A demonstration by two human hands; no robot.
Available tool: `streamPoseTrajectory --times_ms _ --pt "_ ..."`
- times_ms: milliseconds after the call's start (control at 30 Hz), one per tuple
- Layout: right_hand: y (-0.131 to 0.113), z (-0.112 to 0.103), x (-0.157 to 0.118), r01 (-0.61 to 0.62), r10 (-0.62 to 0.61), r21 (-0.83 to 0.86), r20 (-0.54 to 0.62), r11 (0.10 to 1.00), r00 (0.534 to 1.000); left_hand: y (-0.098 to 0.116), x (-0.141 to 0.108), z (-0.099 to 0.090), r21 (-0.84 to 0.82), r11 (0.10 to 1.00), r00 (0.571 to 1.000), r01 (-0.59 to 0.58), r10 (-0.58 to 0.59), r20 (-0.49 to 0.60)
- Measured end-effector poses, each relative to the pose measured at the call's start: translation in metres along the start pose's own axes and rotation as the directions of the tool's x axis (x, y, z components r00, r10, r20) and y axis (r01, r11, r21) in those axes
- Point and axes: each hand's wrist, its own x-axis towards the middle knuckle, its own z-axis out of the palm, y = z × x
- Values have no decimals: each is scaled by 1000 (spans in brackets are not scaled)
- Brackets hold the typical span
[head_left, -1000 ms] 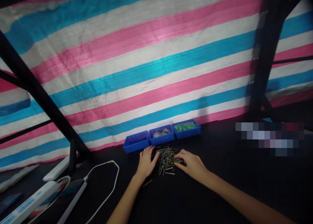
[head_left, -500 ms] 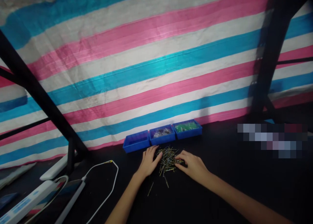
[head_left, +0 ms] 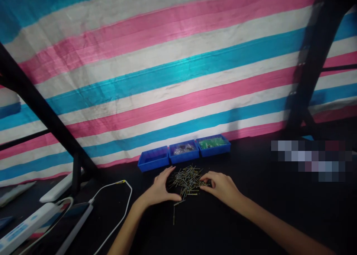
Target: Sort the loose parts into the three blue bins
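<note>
A striped sheet (head_left: 167, 76) hangs behind the black table (head_left: 220, 229), where three blue trays (head_left: 184, 158) stand. The left hand (head_left: 156, 191) is spread wide; the right hand (head_left: 223, 186) keeps a narrow finger gap, whether holding something I cannot tell. Between them, before the trays, lies the rod pile (head_left: 188, 178).

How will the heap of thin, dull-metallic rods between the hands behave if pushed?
The heap of thin, dull-metallic rods would probably slide apart, since its pieces lie loosely crisscrossed. The rods look straight, so likely stiff. The slender stray rod nearest the camera might roll if nudged.
</note>
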Motion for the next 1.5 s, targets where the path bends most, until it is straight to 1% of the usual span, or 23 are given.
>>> streamPoseTrajectory --times_ms 67,133,233,300,367,467,600,733,800,867,933,967,1067,1133,1200,1233,1300,1400,1500 --pt "0 -1 0 4 -4 -16 -4 1000 1000 -6 -4 -6 54 999 997 -1 -3 76" --pt "-1 -1 0 11 -12 -29 -10 1000 1000 -10 -6 -6 88 996 992 -5 -6 124" --pt "-3 -1 -1 26 -27 -39 -15 999 1000 -9 -5 2 79 996 983 -39 24 184" --pt "-5 -2 -1 30 -31 -41 -14 999 999 -5 -3 11 57 996 979 -63 51 196" --pt "-7 -3 -1 29 -30 -43 -18 999 999 0 0 21 50 997 985 -61 52 162" --pt "-9 -3 -1 29 -30 -39 -25 999 999 7 3 36 74 996 997 -45 40 63" --pt "-9 -2 -1 49 -49 -6 -18 999 999 12 5 51 130 991 998 -40 46 -47" --pt "-9 -3 0 67 -65 49 -51 997 997 18 7 55 156 986 987 -67 88 -134" --pt "-9 -4 1 39 -31 91 -83 995 996 25 7 52 152 984 969 -95 126 -214" --pt "-11 -5 2 15 10 186 -134 982 991 34 6 50 106 987 947 -118 144 -287" --pt "-13 -5 2 16 45 339 -170 940 984 43 5 50 13 990 932 -140 136 -336" --pt "-15 -5 2 21 54 427 -163 904 985 47 4 51 -42 986 926 -159 134 -353" --pt "-20 -5 2 7 47 645 -68 765 997 57 1 56 -206 955 914 -215 122 -386" --pt "-23 -4 2 -34 39 729 10 683 999 63 0 58 -310 924 911 -223 84 -403" --pt "-26 -3 1 -84 52 773 67 629 996 66 -1 58 -391 895 908 -215 37 -417" --pt "-27 -2 1 -105 65 785 82 610 994 67 -1 57 -419 882 907 -214 20 -421" --pt "-28 0 0 -112 89 799 74 591 993 68 -1 55 -453 867 901 -207 -11 -433" --pt "-29 2 -1 -53 84 803 4 593 996 68 -2 53 -466 864 882 -190 -58 -467" --pt "-31 2 -3 -16 42 799 -11 601 999 68 -5 54 -462 860 867 -218 -46 -496"
